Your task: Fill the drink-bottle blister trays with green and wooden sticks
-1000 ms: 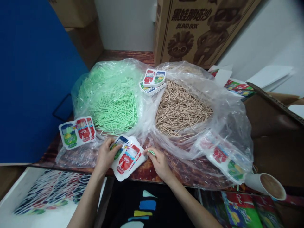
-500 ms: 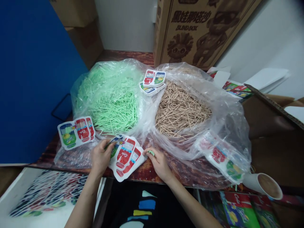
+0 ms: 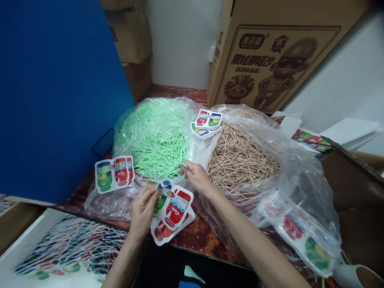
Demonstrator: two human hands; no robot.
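My left hand (image 3: 144,210) pinches a printed pouch (image 3: 179,206), white-edged, with a red Cola bottle and a green bottle on it. More such pouches are fanned beneath it. My right hand (image 3: 196,178) is at the near edge of the pile of light green sticks (image 3: 159,150), fingers pinched together with green stick ends showing at the tips. How many sticks it holds I cannot tell. Right of that pile, brown sticks (image 3: 241,162) lie in a clear plastic bag (image 3: 303,168). Another pouch (image 3: 114,174) rests left of my hands.
A small stack of pouches (image 3: 207,123) sits between the two piles. Pouches in clear plastic (image 3: 303,236) lie at the right, by a paper cup (image 3: 357,276). A white box (image 3: 18,280) of filled pouches stands lower left. A blue panel (image 3: 60,100) and a carton (image 3: 270,68) border the table.
My right hand has left the pouch edge and reached forward to the green sticks. My left hand keeps its hold on the pouches. The camera view has shifted.
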